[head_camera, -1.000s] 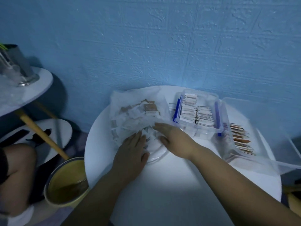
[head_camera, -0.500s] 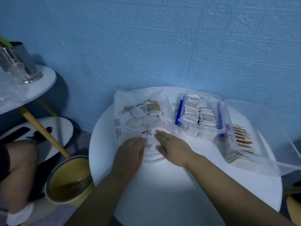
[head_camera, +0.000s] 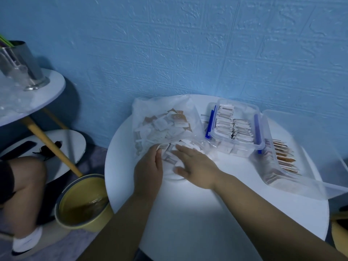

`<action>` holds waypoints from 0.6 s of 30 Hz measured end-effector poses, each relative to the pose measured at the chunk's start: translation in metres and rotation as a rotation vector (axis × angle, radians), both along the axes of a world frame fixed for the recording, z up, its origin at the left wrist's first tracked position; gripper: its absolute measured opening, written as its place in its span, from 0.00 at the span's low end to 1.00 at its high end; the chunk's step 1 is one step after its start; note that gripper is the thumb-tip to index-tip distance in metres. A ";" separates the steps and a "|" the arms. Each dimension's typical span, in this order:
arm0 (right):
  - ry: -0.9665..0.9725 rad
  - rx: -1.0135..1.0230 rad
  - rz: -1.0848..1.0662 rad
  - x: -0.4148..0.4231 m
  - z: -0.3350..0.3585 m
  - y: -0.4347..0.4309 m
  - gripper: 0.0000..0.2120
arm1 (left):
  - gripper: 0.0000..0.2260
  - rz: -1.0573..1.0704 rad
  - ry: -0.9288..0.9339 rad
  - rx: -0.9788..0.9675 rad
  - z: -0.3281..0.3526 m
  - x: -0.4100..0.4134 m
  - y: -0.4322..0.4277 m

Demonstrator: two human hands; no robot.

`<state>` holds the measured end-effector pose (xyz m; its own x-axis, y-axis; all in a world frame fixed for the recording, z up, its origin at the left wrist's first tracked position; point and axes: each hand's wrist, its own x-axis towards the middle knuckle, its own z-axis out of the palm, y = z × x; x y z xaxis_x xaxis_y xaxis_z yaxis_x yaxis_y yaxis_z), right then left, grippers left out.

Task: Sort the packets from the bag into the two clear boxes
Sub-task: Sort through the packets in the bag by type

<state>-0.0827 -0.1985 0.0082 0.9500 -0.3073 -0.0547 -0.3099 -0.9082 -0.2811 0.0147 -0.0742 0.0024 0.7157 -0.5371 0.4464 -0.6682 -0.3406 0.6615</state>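
A clear plastic bag (head_camera: pixel 162 117) full of small white and brown packets lies at the back left of the round white table (head_camera: pixel 207 213). Several loose packets (head_camera: pixel 170 153) spill at its mouth. My left hand (head_camera: pixel 148 170) rests at the bag's mouth, fingertips on its edge. My right hand (head_camera: pixel 195 164) lies flat beside it, fingers spread over the loose packets. A clear box with blue clips (head_camera: pixel 261 146) holds rows of white packets. A larger clear box (head_camera: pixel 301 178) at the right holds brown packets.
A yellow bucket (head_camera: pixel 82 204) stands on the floor left of the table. A second small table (head_camera: pixel 33 102) with a metal cup is further left. Another person's knee (head_camera: pixel 24 178) and white shoe are at the far left. The blue wall is close behind.
Both hands have slid slightly back toward the bag's mouth; the right hand's fingers are now spread flat over the loose packets. The view shifted a little.
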 end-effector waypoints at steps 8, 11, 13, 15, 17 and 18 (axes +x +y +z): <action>-0.260 0.170 -0.080 -0.023 0.005 -0.002 0.20 | 0.16 -0.009 -0.012 0.010 -0.002 -0.001 0.001; -0.005 0.084 -0.157 -0.006 0.007 -0.004 0.29 | 0.16 -0.010 -0.009 0.019 -0.001 -0.002 0.001; 0.123 -0.009 -0.140 0.004 0.004 -0.001 0.33 | 0.15 -0.011 -0.009 0.021 -0.001 -0.002 0.002; 0.152 -0.052 -0.102 0.005 0.002 0.001 0.33 | 0.13 -0.008 -0.007 0.019 -0.002 -0.002 0.002; 0.122 -0.067 -0.051 -0.005 0.001 0.004 0.31 | 0.14 -0.009 -0.006 0.026 -0.001 -0.003 0.002; 0.095 -0.070 -0.025 -0.011 0.002 0.005 0.30 | 0.14 -0.011 -0.004 0.034 -0.001 -0.003 0.002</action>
<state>-0.0941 -0.1933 0.0099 0.9336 -0.3371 -0.1218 -0.3550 -0.9162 -0.1857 0.0119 -0.0720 0.0009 0.7080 -0.5596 0.4308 -0.6747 -0.3558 0.6466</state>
